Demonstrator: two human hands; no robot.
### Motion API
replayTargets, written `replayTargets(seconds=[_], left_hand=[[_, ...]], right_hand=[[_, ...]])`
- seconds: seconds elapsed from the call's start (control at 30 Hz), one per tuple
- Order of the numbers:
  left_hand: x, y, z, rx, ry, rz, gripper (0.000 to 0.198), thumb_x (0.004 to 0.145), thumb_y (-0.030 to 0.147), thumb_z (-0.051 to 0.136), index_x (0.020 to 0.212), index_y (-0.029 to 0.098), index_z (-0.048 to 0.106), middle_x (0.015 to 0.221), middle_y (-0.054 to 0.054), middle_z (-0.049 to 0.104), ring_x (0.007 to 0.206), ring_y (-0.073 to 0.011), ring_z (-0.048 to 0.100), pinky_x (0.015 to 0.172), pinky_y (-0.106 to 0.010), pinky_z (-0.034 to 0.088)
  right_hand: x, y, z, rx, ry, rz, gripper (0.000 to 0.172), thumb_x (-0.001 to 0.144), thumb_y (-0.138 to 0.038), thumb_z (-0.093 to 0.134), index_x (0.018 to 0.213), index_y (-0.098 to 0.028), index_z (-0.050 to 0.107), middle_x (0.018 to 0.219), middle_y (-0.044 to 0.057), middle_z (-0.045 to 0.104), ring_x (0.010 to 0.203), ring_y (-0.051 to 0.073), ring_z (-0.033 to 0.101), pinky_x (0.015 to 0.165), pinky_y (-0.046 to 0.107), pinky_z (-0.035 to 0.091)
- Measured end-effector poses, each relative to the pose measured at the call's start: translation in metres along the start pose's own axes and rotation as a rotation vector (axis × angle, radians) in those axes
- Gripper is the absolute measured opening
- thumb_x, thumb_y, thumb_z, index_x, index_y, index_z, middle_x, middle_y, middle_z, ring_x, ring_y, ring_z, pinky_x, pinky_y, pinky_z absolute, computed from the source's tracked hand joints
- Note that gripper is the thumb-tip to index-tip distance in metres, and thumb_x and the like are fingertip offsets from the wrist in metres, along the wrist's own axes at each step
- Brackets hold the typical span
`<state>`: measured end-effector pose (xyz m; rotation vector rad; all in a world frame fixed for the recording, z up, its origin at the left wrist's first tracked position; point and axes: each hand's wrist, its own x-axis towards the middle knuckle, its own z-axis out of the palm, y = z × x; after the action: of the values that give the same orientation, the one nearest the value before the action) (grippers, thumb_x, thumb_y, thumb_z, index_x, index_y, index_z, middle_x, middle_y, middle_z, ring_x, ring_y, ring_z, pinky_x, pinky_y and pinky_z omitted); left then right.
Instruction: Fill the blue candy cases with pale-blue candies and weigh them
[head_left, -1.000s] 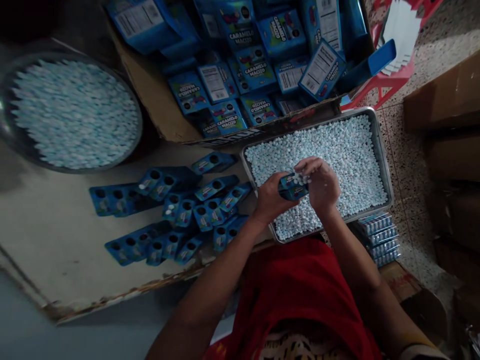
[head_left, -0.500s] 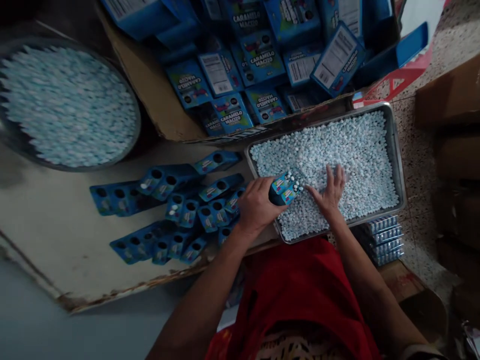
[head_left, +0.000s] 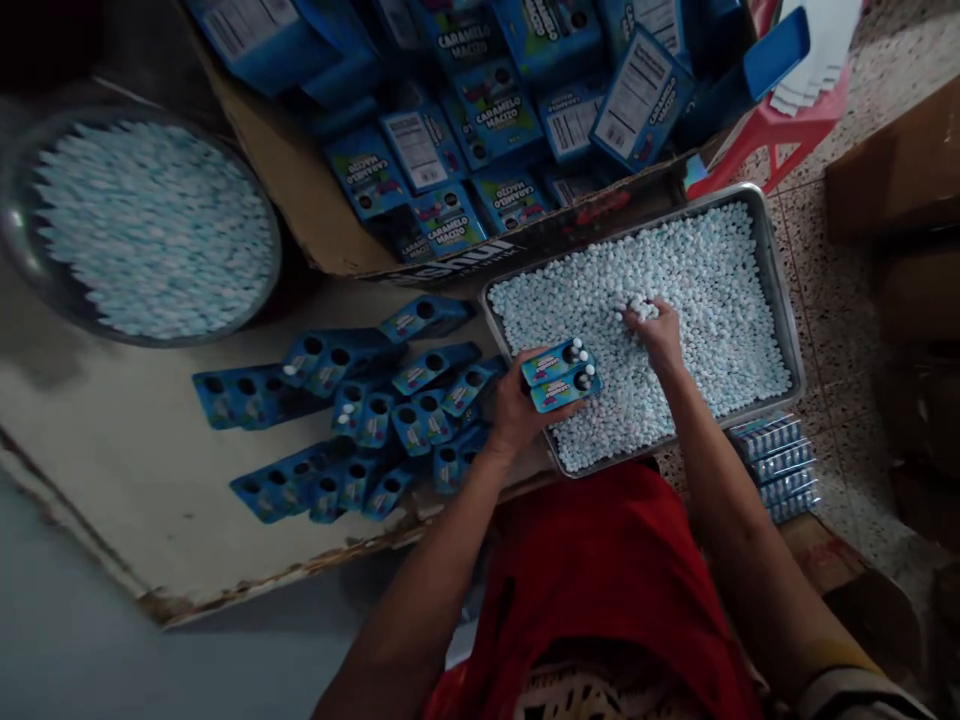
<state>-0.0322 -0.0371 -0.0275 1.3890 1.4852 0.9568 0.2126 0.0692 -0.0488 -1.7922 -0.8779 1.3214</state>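
Observation:
Two small blue candy boxes [head_left: 556,378] sit side by side in my left hand [head_left: 517,410], held over the left end of a metal tray [head_left: 787,300]. Each box has a round hole on top, with a few white candies at the holes. Pale blue and white candies [head_left: 705,260] fill the tray. My right hand [head_left: 661,335] is closed around a small heap of candies [head_left: 641,308] just above the tray's middle. Left of my left hand, several more blue boxes with round holes [head_left: 367,410] stand in groups on the table.
A round metal basin [head_left: 22,260] heaped with the same candies stands at the left. Behind the tray is a cardboard carton [head_left: 277,190] full of larger blue boxes. A red stool [head_left: 810,125], clear packs [head_left: 780,465] and brown cartons [head_left: 892,180] are at the right.
My right hand has gone from spread fingers on the candies to closed around a handful. My left hand has turned the two boxes more upright, and fewer candies lie on their tops.

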Motion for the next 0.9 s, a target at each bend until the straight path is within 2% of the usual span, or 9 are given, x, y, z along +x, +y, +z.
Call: replayTargets(seconds=[0.07,0.13,0.27,0.33,0.43,0.53,0.63,0.77,0.9], left_hand=[[-0.005,-0.003,0.012,-0.063,0.047,0.027,0.080,0.071,0.061,0.101,0.135,0.029,0.065,0.126,-0.009,0.080,0.110,-0.0325,0.081,0.098,-0.051,0.070],[-0.009,-0.003,0.028,-0.099,0.037,0.058,0.078,0.075,0.062,0.098,0.138,0.029,0.065,0.133,-0.011,0.079,0.118,-0.0340,0.080,0.103,-0.053,0.069],[-0.009,0.003,0.058,-0.162,0.049,0.152,0.080,0.079,0.065,0.094,0.142,0.026,0.064,0.142,-0.014,0.076,0.133,-0.0370,0.075,0.115,-0.057,0.063],[-0.006,0.008,0.065,-0.158,0.039,0.168,0.079,0.081,0.065,0.091,0.142,0.022,0.064,0.143,-0.016,0.075,0.136,-0.0371,0.073,0.118,-0.056,0.061],[-0.001,0.015,0.062,-0.072,-0.023,0.194,0.073,0.083,0.058,0.091,0.140,0.021,0.065,0.142,-0.015,0.076,0.135,-0.0358,0.073,0.118,-0.052,0.060],[0.002,0.023,0.053,0.039,0.021,0.220,0.070,0.079,0.045,0.095,0.138,0.024,0.065,0.136,-0.012,0.078,0.129,-0.0335,0.075,0.114,-0.050,0.061],[0.003,0.031,0.046,0.125,0.047,0.126,0.073,0.072,0.039,0.098,0.135,0.024,0.065,0.130,-0.010,0.078,0.122,-0.0324,0.077,0.108,-0.047,0.062],[0.003,0.038,0.041,0.161,0.007,-0.015,0.073,0.067,0.041,0.100,0.130,0.023,0.066,0.122,-0.008,0.079,0.111,-0.0307,0.078,0.100,-0.042,0.064],[0.004,0.039,0.036,0.197,-0.043,0.008,0.069,0.067,0.037,0.097,0.129,0.023,0.068,0.121,-0.007,0.081,0.111,-0.0323,0.079,0.100,-0.045,0.064]], right_hand=[[-0.019,-0.013,-0.011,0.371,-0.147,0.176,0.039,0.078,-0.057,0.086,0.085,-0.024,0.068,0.078,0.000,0.069,0.071,0.017,0.064,0.055,0.026,0.049],[-0.040,-0.030,-0.022,0.628,-0.260,0.239,0.045,0.080,-0.065,0.084,0.085,-0.024,0.067,0.080,0.002,0.071,0.070,0.017,0.066,0.048,0.023,0.045],[-0.070,-0.066,-0.034,0.827,-0.330,0.111,0.042,0.086,-0.063,0.085,0.084,-0.025,0.067,0.088,0.003,0.074,0.073,0.016,0.067,0.048,0.023,0.047],[-0.079,-0.081,-0.033,0.849,-0.300,0.026,0.035,0.088,-0.058,0.086,0.090,-0.027,0.069,0.093,0.002,0.074,0.076,0.016,0.068,0.051,0.024,0.050],[-0.088,-0.094,-0.026,0.811,-0.271,-0.089,0.031,0.090,-0.057,0.084,0.094,-0.029,0.070,0.091,0.001,0.071,0.079,0.019,0.067,0.058,0.029,0.055],[-0.095,-0.095,-0.018,0.724,-0.274,-0.232,0.032,0.091,-0.059,0.081,0.088,-0.029,0.069,0.086,0.002,0.068,0.084,0.021,0.068,0.075,0.037,0.060],[-0.099,-0.090,-0.012,0.601,-0.226,-0.341,0.036,0.090,-0.061,0.081,0.079,-0.029,0.067,0.083,0.002,0.068,0.088,0.024,0.069,0.090,0.042,0.060],[-0.096,-0.084,0.002,0.505,-0.123,-0.349,0.038,0.088,-0.059,0.083,0.074,-0.027,0.068,0.080,0.001,0.067,0.081,0.021,0.065,0.086,0.038,0.057],[-0.097,-0.089,0.018,0.517,-0.081,-0.303,0.041,0.092,-0.068,0.076,0.083,-0.027,0.074,0.087,0.001,0.068,0.075,0.017,0.060,0.080,0.036,0.056]])
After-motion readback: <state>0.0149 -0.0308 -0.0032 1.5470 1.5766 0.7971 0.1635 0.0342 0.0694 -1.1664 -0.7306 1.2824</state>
